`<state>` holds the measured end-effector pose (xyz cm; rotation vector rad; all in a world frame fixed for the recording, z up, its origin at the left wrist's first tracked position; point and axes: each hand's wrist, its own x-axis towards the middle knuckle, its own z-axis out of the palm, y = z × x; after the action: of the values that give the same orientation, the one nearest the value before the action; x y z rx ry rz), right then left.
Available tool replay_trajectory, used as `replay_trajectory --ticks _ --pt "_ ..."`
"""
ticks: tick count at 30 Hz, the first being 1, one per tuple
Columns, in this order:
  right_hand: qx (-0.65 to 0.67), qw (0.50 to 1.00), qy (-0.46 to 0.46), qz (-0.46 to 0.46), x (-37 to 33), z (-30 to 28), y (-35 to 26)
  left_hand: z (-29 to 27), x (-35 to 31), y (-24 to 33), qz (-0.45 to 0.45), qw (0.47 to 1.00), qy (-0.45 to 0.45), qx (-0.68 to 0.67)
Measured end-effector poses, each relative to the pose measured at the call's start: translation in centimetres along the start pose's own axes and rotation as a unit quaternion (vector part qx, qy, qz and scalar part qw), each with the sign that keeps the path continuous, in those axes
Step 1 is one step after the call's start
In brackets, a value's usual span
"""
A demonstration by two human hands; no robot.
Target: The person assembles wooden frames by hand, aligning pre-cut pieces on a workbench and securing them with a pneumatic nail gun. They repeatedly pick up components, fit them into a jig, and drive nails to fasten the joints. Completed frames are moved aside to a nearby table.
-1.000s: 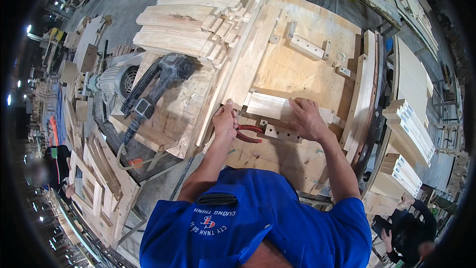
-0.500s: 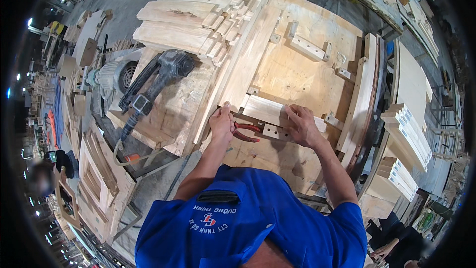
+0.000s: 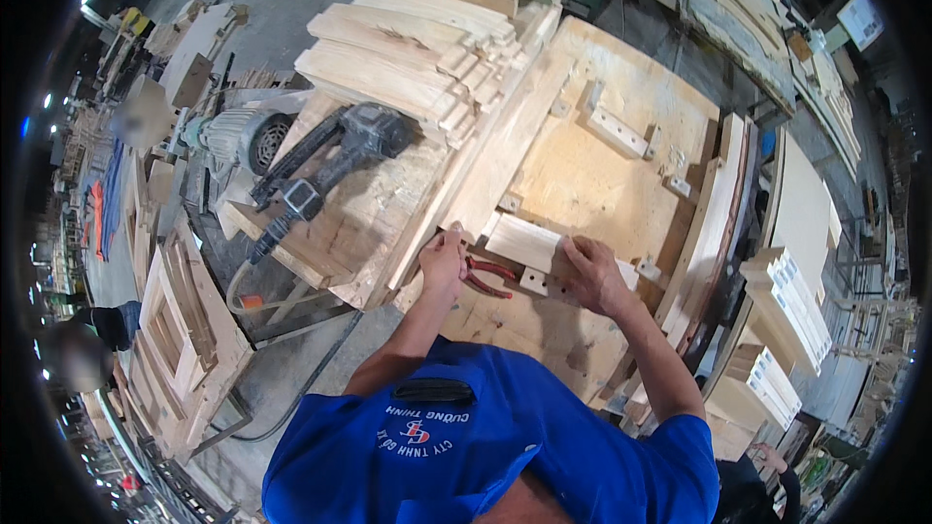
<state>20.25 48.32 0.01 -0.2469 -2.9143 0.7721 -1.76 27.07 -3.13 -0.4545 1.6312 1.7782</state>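
1. Head view: left hand is pinching the end of a pale wood block; right hand is pressing down on it, fingers curled.
2. Red-handled pliers are lying between the hands.
3. Nail gun is resting at 10 o'clock, stacked boards at 12.

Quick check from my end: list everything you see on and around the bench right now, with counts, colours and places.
Pale wooden block: one, on the bench between the hands.
Red-handled pliers: one, lying beside the left hand.
Black nail gun: one, left part of the bench, hose trailing down.
Stack of curved pale wooden slats: one stack, far left of the bench.
Plywood jig board: one, tan, centre, with small blocks fixed on it.
Grey electric motor: one, left of the bench.
White-edged board stacks: several, right side.
Left hand: on the block's left end.
Right hand: on the block's right end.
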Motion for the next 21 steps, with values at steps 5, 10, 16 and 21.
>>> replay_trajectory --ticks 5,10,16,21 --pt "-0.053 0.997 -0.043 0.031 1.9 -1.7 -1.8 -0.4 0.0 0.1 -0.009 1.000 -0.020 -0.012" --pt "0.020 0.993 0.113 -0.018 15.3 -6.1 -7.3 -1.7 -1.0 -0.6 -0.030 0.997 0.071 -0.011" --pt "-0.064 0.977 0.202 0.007 31.4 -10.2 -10.8 -1.4 -4.8 2.0 0.049 0.997 -0.045 0.047" --pt "-0.044 0.984 0.172 -0.026 32.2 -10.2 -10.5 0.3 -3.8 5.9 0.147 0.971 -0.187 0.018"
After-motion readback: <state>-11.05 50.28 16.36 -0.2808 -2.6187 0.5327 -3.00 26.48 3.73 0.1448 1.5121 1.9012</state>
